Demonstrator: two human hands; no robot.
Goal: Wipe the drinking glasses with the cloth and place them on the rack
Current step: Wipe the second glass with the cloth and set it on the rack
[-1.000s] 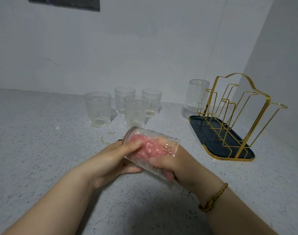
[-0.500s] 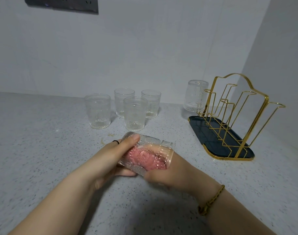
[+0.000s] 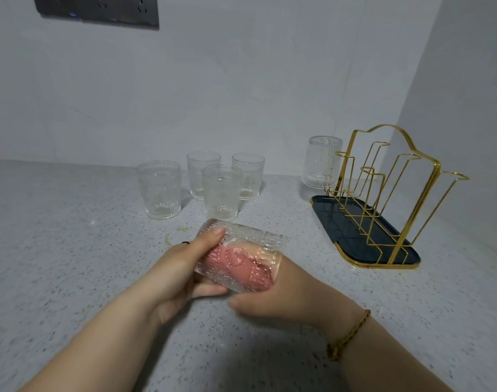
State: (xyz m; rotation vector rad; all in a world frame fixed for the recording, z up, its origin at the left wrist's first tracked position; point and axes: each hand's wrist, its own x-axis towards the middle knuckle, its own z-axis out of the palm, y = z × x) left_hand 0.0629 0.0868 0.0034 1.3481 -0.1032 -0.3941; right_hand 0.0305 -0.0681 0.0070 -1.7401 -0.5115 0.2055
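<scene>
Now the glass (image 3: 241, 254) lies more nearly level between the two hands than it did a second ago, when its base was tipped up toward the wall and its mouth pointed down at the right wrist. It has come lower too, closer to the speckled counter (image 3: 72, 264), though it does not rest there. The left hand (image 3: 182, 275) is closed round the base end, thumb on top and fingers curled beneath. The right hand (image 3: 286, 292) has gone deeper: its fingers are pushed inside through the mouth along with the pink cloth (image 3: 236, 263), which shows as a ruddy mass through the patterned wall and fills most of the inside. How tightly those fingers pinch the cloth I cannot tell through the embossed glass.

To my eye this means the inside is mid-wipe, the glass being turned against the cloth, and racking has not begun for this one.

Elsewhere nothing has shifted from the earlier frames. Four upright glasses (image 3: 220, 193) wait in a cluster near the wall, well apart from the hands. One glass sits upside down (image 3: 320, 162) at the far end of the gold wire rack (image 3: 394, 193), and the dark tray (image 3: 340, 219) under it shows no other glass.
</scene>
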